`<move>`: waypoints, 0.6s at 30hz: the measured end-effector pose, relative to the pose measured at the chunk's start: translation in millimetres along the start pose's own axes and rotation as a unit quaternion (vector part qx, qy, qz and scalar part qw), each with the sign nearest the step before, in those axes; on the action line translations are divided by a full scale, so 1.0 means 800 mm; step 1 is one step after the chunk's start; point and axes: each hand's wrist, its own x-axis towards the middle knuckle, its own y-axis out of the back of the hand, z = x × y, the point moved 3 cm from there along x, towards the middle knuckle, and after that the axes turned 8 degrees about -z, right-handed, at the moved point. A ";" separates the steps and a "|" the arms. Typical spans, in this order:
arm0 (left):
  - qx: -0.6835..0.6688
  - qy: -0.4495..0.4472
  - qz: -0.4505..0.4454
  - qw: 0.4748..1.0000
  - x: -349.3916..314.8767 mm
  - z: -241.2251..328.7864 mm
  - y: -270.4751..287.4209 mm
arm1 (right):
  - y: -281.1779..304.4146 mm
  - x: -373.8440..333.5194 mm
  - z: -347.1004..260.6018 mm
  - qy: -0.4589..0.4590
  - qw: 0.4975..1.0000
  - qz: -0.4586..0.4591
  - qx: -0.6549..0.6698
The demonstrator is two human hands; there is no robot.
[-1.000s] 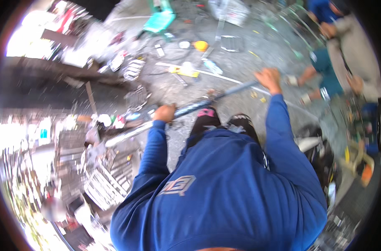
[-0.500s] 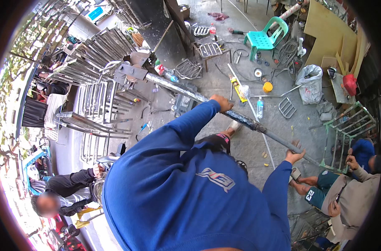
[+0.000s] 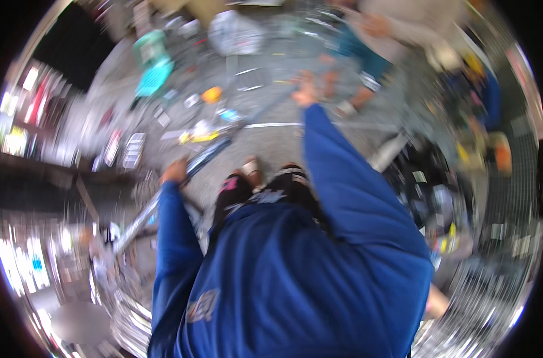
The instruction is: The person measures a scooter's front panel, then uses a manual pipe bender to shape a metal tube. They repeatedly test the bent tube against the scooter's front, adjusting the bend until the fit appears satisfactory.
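A long metal pipe (image 3: 209,156), worn and grey-blue, slants across in front of me from lower left to upper right. My left hand (image 3: 175,171) is wrapped round it left of my knees. Farther out, at its upper right stretch, my right hand (image 3: 306,89) is against or beside the pipe. Motion smears those fingers, so their grip is unclear. The pipe's lower left part runs past my left sleeve into blurred metalwork.
A green plastic chair (image 3: 155,68) stands at far left. On the floor lie a yellow tub (image 3: 212,94), a bottle (image 3: 228,114) and a small metal rack (image 3: 134,150). A white sack (image 3: 235,33) stands at the back. A seated person (image 3: 367,53) is close beyond my right hand.
My view has swung strongly to the right and blurred. The pipe now lies nearer my front, with my left hand still round it and my right arm reaching farther out.
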 end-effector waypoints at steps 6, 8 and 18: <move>-0.282 0.158 -0.081 0.943 -0.025 0.012 0.019 | -0.080 -0.050 -0.024 0.043 0.980 0.007 0.194; -0.298 0.164 -0.054 0.939 -0.042 0.017 0.013 | -0.085 -0.093 -0.035 0.047 0.985 0.018 0.165; 0.107 -0.042 -0.092 0.989 -0.051 0.034 -0.020 | 0.019 -0.095 -0.013 0.038 0.976 0.197 -0.091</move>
